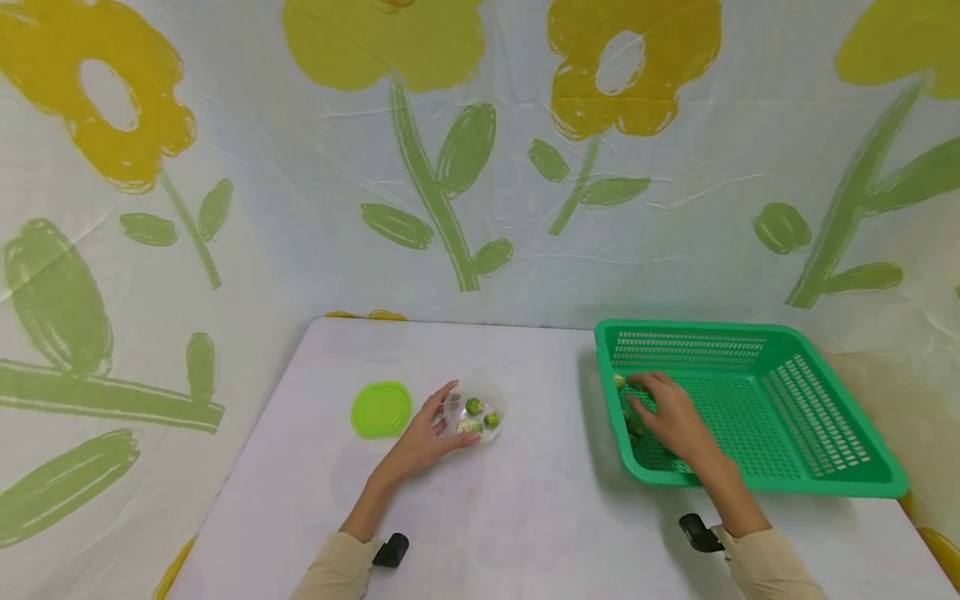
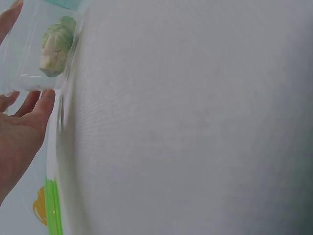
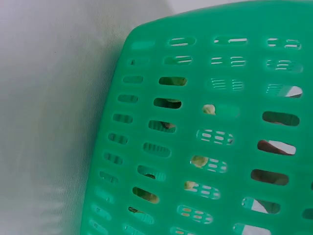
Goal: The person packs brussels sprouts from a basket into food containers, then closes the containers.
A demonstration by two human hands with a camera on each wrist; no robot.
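Note:
My left hand (image 1: pixel 423 442) holds a clear plastic container (image 1: pixel 492 392) by its sides, thumb at the near side and fingers at the far side. Inside lie 3 Brussels sprouts (image 1: pixel 474 406); one sprout (image 2: pixel 57 46) shows large through the wall in the left wrist view. My right hand (image 1: pixel 673 417) reaches over the left side of a green plastic basket (image 1: pixel 795 408), thumb and fingers apart. Beneath and beside it, sprouts (image 1: pixel 634 423) lie along the basket's left wall. In the right wrist view the slotted wall (image 3: pixel 190 142) hides most of the hand and the sprouts.
A bright green lid (image 1: pixel 382 409) lies flat on the white table (image 1: pixel 540 517), left of the container. The basket stands at the table's right side, its rim raised above the surface. A flower-printed cloth (image 1: pixel 525 250) hangs behind and beside the table.

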